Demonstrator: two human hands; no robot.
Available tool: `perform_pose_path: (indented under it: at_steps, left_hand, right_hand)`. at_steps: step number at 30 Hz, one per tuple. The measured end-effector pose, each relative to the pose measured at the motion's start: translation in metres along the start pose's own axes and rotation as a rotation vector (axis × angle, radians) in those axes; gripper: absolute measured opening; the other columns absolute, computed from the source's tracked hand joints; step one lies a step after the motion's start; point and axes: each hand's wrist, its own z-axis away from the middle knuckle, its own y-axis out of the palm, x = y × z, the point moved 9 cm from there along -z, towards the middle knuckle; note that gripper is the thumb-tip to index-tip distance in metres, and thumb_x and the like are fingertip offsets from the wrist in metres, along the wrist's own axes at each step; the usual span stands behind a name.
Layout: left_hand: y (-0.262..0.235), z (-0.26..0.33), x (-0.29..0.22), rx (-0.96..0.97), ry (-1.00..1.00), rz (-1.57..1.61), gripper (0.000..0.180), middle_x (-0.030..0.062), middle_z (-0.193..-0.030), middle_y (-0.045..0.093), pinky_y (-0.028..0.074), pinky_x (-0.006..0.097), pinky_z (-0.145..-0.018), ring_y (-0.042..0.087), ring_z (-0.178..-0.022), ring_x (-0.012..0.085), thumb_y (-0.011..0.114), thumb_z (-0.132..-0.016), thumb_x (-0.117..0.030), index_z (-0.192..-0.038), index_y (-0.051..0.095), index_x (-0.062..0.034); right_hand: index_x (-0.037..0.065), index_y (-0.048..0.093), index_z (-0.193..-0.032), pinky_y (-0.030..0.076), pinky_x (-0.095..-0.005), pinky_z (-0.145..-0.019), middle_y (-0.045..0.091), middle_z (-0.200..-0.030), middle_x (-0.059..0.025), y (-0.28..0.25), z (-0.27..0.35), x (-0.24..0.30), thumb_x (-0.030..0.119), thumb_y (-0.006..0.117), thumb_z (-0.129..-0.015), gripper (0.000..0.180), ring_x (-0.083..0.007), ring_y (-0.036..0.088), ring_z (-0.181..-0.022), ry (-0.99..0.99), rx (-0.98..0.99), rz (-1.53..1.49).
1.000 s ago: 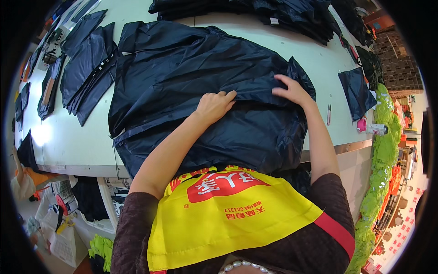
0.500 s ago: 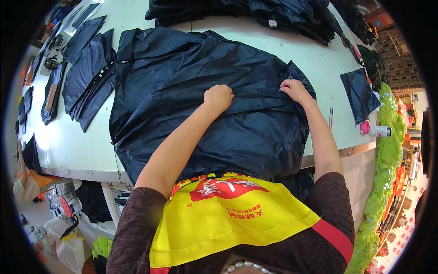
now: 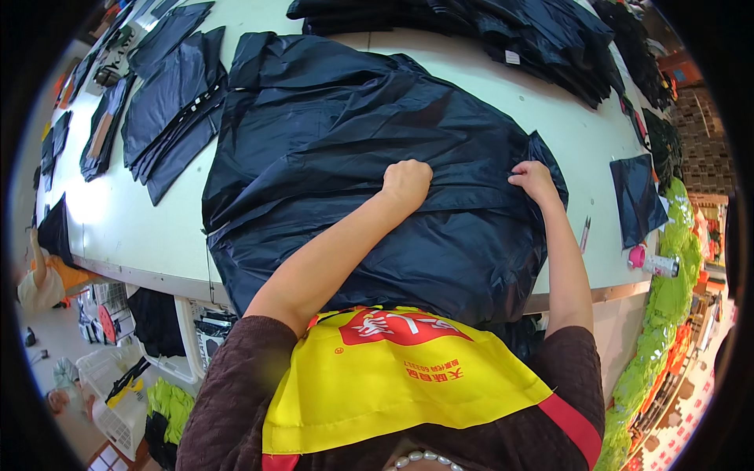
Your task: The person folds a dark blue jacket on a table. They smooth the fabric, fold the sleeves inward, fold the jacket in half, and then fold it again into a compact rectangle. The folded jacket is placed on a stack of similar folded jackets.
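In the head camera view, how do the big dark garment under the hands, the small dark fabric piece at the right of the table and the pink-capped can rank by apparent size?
1. Large dark navy shiny garment, spread over the white table, gripped by the left hand and right hand.
2. Small dark navy fabric piece.
3. Pink-capped cylindrical can, though fisheye shrinking near the rim makes this gap unsure.

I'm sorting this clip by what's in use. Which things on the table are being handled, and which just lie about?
In hand:
left hand, closed on the large dark garment
right hand, pinching the same garment's edge

Lying about:
cut dark pieces
stack of dark garments
small dark piece
pink-capped can
pen
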Motion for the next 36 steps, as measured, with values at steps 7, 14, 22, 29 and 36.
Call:
perform_pose_path:
  at_steps: [7,14,22,29,36]
  left_hand:
    - [0.009,-0.021,0.032,0.232,-0.173,0.359,0.020,0.0105,-0.085,0.068,0.051,0.037,-0.078,0.064,-0.086,0.0282,0.078,-0.067,-0.026,-0.078,0.071,-0.0104]
    - [0.018,-0.033,0.036,0.428,-0.254,0.206,0.043,0.0127,-0.102,0.066,0.050,0.039,-0.082,0.063,-0.097,0.0305,0.080,-0.066,-0.037,-0.095,0.070,-0.0068]
    - [0.009,-0.018,0.034,0.093,-0.154,0.275,0.045,0.0107,-0.090,0.068,0.051,0.038,-0.076,0.065,-0.087,0.0290,0.077,-0.064,-0.042,-0.096,0.068,-0.0124]
    - [-0.052,0.103,0.088,-0.283,0.183,0.142,0.022,0.0099,-0.089,0.066,0.051,0.040,-0.073,0.063,-0.084,0.0292,0.065,-0.077,-0.027,-0.090,0.065,-0.0087]
    - [-0.109,0.243,0.275,-0.499,-0.103,0.077,0.018,0.0106,-0.093,0.065,0.048,0.038,-0.079,0.061,-0.089,0.0298,0.056,-0.082,-0.015,-0.094,0.066,-0.0062]
  right_hand:
    - [0.004,0.063,-0.078,0.044,-0.0224,-0.047,0.057,-0.062,-0.0011,0.016,-0.012,-0.027,0.011,0.075,-0.071,0.016,-0.0086,0.052,-0.051,0.283,0.260,-0.251]
    - [0.007,0.057,-0.071,0.041,-0.0193,-0.038,0.056,-0.056,-0.0011,0.011,-0.024,-0.029,0.016,0.075,-0.075,0.020,-0.0067,0.049,-0.041,0.386,0.362,-0.152]
    - [0.002,0.062,-0.070,0.049,-0.0329,-0.048,0.063,-0.061,-0.0095,-0.014,-0.034,-0.019,0.027,0.083,-0.064,0.033,-0.0211,0.061,-0.052,0.303,0.285,0.376]
    - [-0.001,0.059,-0.111,0.047,-0.0391,-0.085,0.062,-0.106,-0.0200,0.084,0.057,0.257,0.032,0.065,-0.078,0.047,-0.0342,0.060,-0.098,-0.649,0.005,-0.102]
    - [0.004,0.065,-0.097,0.047,-0.0408,-0.080,0.063,-0.092,-0.0168,0.183,0.087,0.371,0.010,0.059,-0.080,0.019,-0.0337,0.058,-0.092,-0.909,0.022,-0.040]
